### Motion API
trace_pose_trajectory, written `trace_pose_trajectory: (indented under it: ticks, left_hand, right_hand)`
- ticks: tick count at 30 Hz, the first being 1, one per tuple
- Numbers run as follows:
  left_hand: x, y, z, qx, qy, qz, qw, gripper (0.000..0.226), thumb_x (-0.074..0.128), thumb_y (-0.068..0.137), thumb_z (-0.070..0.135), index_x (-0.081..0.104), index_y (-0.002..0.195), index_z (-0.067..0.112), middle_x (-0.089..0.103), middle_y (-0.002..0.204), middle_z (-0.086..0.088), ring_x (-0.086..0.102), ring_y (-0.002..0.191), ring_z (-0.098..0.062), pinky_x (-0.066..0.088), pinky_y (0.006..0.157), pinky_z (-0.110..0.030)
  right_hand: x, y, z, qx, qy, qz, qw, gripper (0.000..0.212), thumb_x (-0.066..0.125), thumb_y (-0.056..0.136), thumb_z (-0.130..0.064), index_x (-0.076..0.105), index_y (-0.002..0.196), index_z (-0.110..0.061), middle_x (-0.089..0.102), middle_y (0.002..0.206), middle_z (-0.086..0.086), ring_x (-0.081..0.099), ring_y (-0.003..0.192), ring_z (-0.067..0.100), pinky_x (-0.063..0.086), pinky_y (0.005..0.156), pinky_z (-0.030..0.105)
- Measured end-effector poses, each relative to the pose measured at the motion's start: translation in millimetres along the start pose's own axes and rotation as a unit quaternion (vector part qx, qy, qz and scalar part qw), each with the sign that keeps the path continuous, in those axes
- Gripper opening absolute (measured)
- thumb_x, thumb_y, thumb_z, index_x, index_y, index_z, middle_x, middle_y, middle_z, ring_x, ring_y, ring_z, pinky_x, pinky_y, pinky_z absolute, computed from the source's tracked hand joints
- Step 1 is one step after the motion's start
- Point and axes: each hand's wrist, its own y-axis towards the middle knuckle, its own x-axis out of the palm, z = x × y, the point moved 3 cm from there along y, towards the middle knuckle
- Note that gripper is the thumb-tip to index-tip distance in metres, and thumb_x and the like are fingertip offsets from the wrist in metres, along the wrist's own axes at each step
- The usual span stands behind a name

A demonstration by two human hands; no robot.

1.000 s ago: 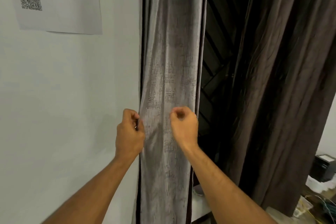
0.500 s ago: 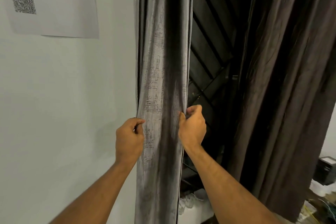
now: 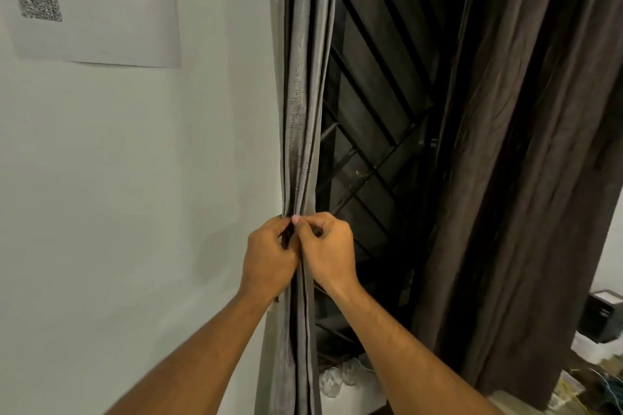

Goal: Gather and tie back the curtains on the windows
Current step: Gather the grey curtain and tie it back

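The grey curtain (image 3: 303,104) is being held bunched into a narrow column of folds, and it is being gripped at one level by both hands. The left hand (image 3: 269,258) is being kept closed on the left side of the bunch, with its fingers curled round the outer folds and its thumb pressed to the front. The right hand (image 3: 328,251) is being kept closed on the right side, with its fingertips (image 3: 296,220) pinched on the front folds just where they meet the left hand. The two hands are being held touching, knuckle to knuckle, with the cloth squeezed between them.

Above the grip, the curtain is being drawn into tight upright pleats that run straight up out of view. Below the grip, the cloth is hanging between the two forearms and is widening slightly as it falls. Whether a tie or band is being held within the hands cannot be told; only cloth is being shown there.

To the left of the grip, a pale wall (image 3: 135,178) is being shown just beside the curtain, with a printed sheet (image 3: 97,10) fixed to it well above. To the right of the grip, a dark window grille (image 3: 381,118) is being left uncovered. Further right, a brown curtain (image 3: 526,162) is hanging loose and ungathered, well apart from both hands.
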Motion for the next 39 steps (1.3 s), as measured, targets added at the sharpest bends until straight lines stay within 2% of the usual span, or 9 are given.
trace_pose_trajectory:
  ticks: [5, 9, 14, 19, 22, 25, 29, 34, 39]
  left_hand:
    - [6.4, -2.2, 2.0, 0.010, 0.009, -0.024, 1.000, 0.020, 0.058, 0.101, 0.010, 0.075, 0.102, 0.019, 0.071, 0.090, 0.006, 0.068, 0.082, -0.006, 0.055, 0.070, -0.020]
    - [5.2, -7.9, 6.1, -0.007, -0.013, 0.006, 1.000, 0.020, 0.059, 0.101, 0.010, 0.074, 0.102, 0.023, 0.072, 0.083, 0.013, 0.068, 0.079, 0.000, 0.049, 0.062, -0.010]
    - [1.7, -10.8, 0.1, -0.095, -0.039, -0.020, 0.995, 0.029, 0.064, 0.096, 0.016, 0.044, 0.113, 0.028, 0.069, 0.075, 0.005, 0.068, 0.063, -0.008, 0.050, 0.046, -0.023]
    - [-12.9, -7.9, -6.3, -0.176, -0.177, -0.058, 0.967, 0.041, 0.050, 0.093, -0.009, 0.052, 0.114, 0.026, 0.080, 0.094, 0.000, 0.074, 0.084, -0.032, 0.062, 0.076, -0.051]
    - [-16.9, -3.8, -11.0, -0.221, -0.217, -0.043, 0.950, 0.043, 0.055, 0.095, -0.010, 0.052, 0.122, 0.022, 0.080, 0.108, -0.004, 0.076, 0.093, -0.028, 0.062, 0.085, -0.051]
    - [-20.5, -1.2, -13.1, -0.230, -0.220, -0.048, 0.947, 0.034, 0.064, 0.096, -0.003, 0.058, 0.120, 0.021, 0.080, 0.100, 0.001, 0.078, 0.088, -0.019, 0.064, 0.072, -0.034]
    - [-22.5, 2.1, -20.8, -0.202, -0.083, -0.117, 0.969, 0.018, 0.064, 0.098, 0.002, 0.079, 0.098, 0.012, 0.077, 0.088, -0.004, 0.074, 0.084, -0.026, 0.064, 0.065, -0.036]
    - [-28.3, 14.5, -20.4, -0.096, 0.096, -0.106, 0.985, 0.011, 0.073, 0.094, 0.017, 0.081, 0.102, 0.015, 0.064, 0.086, 0.006, 0.061, 0.076, -0.010, 0.049, 0.070, -0.020]
    - [-31.6, 11.6, -21.1, -0.100, 0.132, -0.102, 0.981, 0.018, 0.064, 0.099, 0.019, 0.080, 0.106, 0.021, 0.077, 0.082, 0.003, 0.071, 0.071, -0.018, 0.062, 0.075, -0.040]
  right_hand:
    - [0.4, -14.7, 3.8, -0.012, -0.002, 0.039, 0.999, 0.014, 0.067, 0.098, -0.019, 0.079, 0.105, -0.014, 0.068, 0.103, -0.009, 0.066, 0.095, -0.004, 0.053, 0.081, 0.010]
    - [1.4, -15.7, 2.9, 0.027, 0.045, 0.060, 0.997, 0.012, 0.074, 0.094, -0.021, 0.074, 0.103, -0.013, 0.069, 0.100, -0.004, 0.070, 0.091, 0.006, 0.060, 0.082, 0.023]
    - [3.2, 0.0, -9.1, 0.069, 0.018, 0.018, 0.997, 0.056, 0.086, 0.076, -0.051, 0.053, 0.108, -0.019, 0.067, 0.084, -0.002, 0.068, 0.072, 0.008, 0.057, 0.063, 0.020]
    - [5.3, 15.0, -12.9, 0.025, -0.090, -0.023, 0.995, 0.050, 0.083, 0.083, -0.041, 0.045, 0.061, -0.020, 0.046, 0.041, -0.014, 0.044, 0.039, 0.003, 0.033, 0.040, 0.015]
    - [4.2, 19.3, -12.4, 0.034, -0.119, -0.044, 0.991, 0.037, 0.080, 0.088, -0.029, 0.056, 0.063, -0.016, 0.056, 0.052, -0.011, 0.055, 0.044, 0.000, 0.042, 0.047, 0.015]
    - [-0.2, 22.6, -15.8, 0.039, -0.135, -0.053, 0.989, 0.023, 0.076, 0.091, -0.020, 0.067, 0.076, -0.006, 0.070, 0.071, 0.002, 0.068, 0.061, 0.008, 0.056, 0.055, 0.028]
    - [-4.9, 19.9, -13.7, 0.051, -0.115, -0.050, 0.991, 0.022, 0.075, 0.093, -0.021, 0.073, 0.095, 0.001, 0.077, 0.093, 0.013, 0.075, 0.086, 0.026, 0.063, 0.077, 0.046]
    - [-14.6, 17.9, -8.3, 0.037, -0.095, -0.049, 0.994, 0.019, 0.075, 0.093, -0.024, 0.076, 0.098, -0.005, 0.078, 0.092, 0.004, 0.076, 0.087, 0.019, 0.063, 0.080, 0.039]
    - [-17.9, 14.7, -8.4, 0.032, -0.031, -0.086, 0.995, 0.022, 0.074, 0.094, -0.021, 0.075, 0.109, -0.005, 0.079, 0.103, 0.005, 0.075, 0.098, 0.017, 0.061, 0.092, 0.040]
